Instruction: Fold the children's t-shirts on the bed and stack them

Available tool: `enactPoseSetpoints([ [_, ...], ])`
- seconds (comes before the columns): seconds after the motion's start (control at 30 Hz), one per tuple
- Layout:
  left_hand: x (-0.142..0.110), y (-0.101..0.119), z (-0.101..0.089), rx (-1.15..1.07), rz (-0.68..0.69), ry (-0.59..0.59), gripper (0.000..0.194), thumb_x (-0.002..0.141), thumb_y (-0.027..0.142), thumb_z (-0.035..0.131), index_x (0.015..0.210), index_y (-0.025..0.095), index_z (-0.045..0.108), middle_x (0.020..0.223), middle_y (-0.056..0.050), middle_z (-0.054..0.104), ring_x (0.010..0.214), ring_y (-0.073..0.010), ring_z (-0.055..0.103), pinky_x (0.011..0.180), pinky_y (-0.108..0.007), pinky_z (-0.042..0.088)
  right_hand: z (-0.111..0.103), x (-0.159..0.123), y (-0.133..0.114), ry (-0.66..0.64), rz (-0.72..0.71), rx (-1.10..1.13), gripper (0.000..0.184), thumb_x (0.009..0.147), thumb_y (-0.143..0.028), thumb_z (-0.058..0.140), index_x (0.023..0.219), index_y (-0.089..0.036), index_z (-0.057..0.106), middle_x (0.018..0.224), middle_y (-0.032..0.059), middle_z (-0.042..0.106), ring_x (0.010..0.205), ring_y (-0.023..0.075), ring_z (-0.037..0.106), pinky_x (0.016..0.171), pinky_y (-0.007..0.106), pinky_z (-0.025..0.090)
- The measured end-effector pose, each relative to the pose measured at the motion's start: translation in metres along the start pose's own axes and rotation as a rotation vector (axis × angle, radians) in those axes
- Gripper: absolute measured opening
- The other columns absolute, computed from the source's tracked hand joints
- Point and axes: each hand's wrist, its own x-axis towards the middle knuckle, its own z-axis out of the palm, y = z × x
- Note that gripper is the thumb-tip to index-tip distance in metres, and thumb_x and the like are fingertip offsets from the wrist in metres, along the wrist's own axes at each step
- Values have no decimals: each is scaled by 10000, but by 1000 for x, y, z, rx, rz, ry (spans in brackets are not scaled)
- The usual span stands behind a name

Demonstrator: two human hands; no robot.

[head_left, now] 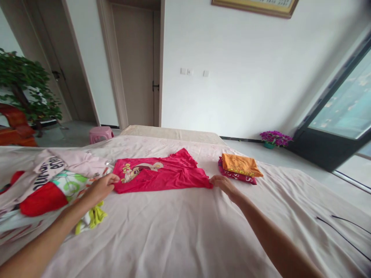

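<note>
A pinkish-red T-shirt (171, 177) with a cartoon print lies sideways across the sheet, its print end to the left and some wrinkles to the right. My left hand (108, 183) pinches the shirt's near left corner. At the opposite end, my right hand (222, 182) grips the near right edge, its fingertips partly hidden by the cloth. Just beyond the right hand sits a small stack of folded clothes, an orange garment (242, 164) on top of a dark red one (251, 180).
A loose heap of clothes lies on the left, with a pale pink top (75, 162), a red piece (43, 199) and a yellow-green piece (97, 216). Thin black cords (342, 236) cross the sheet (185, 239) at right. Beyond stand a pink stool (101, 133) and purple flowers (275, 138).
</note>
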Motion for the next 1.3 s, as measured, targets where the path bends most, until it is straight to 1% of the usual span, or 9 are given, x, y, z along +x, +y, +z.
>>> enactPoseSetpoints([
  [0.2, -8, 30, 30, 251, 59, -56, 577, 800, 533, 530, 1267, 196, 576, 1243, -122, 677, 1144, -264, 635, 971, -352, 467, 15, 2, 10, 86, -136, -394, 416, 763, -444, 589, 1084, -203, 703, 1006, 74, 728, 942, 257, 637, 834, 363, 465],
  [0.3, -7, 51, 41, 396, 155, -41, 508, 800, 451, 555, 1215, 167, 622, 1228, -155, 673, 1150, -293, 622, 985, -378, 442, 29, 5, 2, 153, -194, -668, 397, 747, -363, 646, 1120, -237, 702, 1019, 84, 726, 984, 271, 615, 862, 376, 444],
  [0.4, -9, 60, 45, 389, 211, 1, 318, 831, 320, 477, 1048, 186, 667, 1119, -120, 706, 1071, -261, 646, 964, -352, 439, 38, 4, -4, 164, -261, -602, 258, 732, -230, 592, 945, -231, 737, 955, 69, 724, 942, 240, 615, 867, 353, 441],
  [0.6, -36, 52, 6, 25, 244, -215, 190, 809, 314, 455, 867, 202, 597, 896, -24, 686, 887, -208, 628, 826, -284, 468, 19, -29, -5, -45, -229, 172, 162, 719, -231, 540, 789, -183, 677, 698, 6, 647, 678, 162, 572, 690, 286, 454],
  [0.73, -63, 38, -17, 112, 252, -414, 112, 725, 197, 441, 711, 212, 552, 734, 3, 625, 742, -180, 579, 733, -261, 446, 4, -56, 1, -226, -234, 37, 180, 656, -144, 538, 758, -174, 684, 734, 24, 675, 709, 175, 594, 713, 297, 472],
  [0.9, -92, 38, -16, 226, 399, -363, 385, 665, 116, 475, 965, 256, 670, 1040, -36, 689, 1021, -218, 608, 948, -305, 429, 8, -70, 13, -219, -441, -384, 524, 641, -79, 560, 1124, -227, 699, 1051, 71, 705, 974, 247, 622, 910, 383, 479],
  [1.0, -102, 43, -10, 209, 455, -356, 303, 747, 169, 515, 953, 285, 704, 1098, -37, 696, 1113, -228, 595, 1038, -320, 399, 19, -67, 18, -84, -422, -497, 589, 696, -152, 616, 1281, -218, 627, 1134, 104, 688, 1044, 278, 614, 959, 432, 464],
  [1.13, -104, 29, -14, 73, 307, -314, 186, 822, 310, 547, 878, 257, 715, 1046, -40, 728, 1057, -235, 639, 1013, -313, 449, 24, -63, 15, 9, -364, -347, 361, 748, -180, 586, 1088, -190, 705, 1036, 93, 712, 958, 257, 650, 893, 408, 500],
  [1.3, -111, -15, -43, 80, 97, -101, 313, 754, 488, 614, 960, 296, 750, 1043, -29, 757, 1107, -304, 654, 974, -389, 513, 1, -87, 6, -176, -406, -200, 282, 660, -58, 491, 805, -191, 694, 766, 23, 682, 736, 185, 638, 718, 298, 508],
])
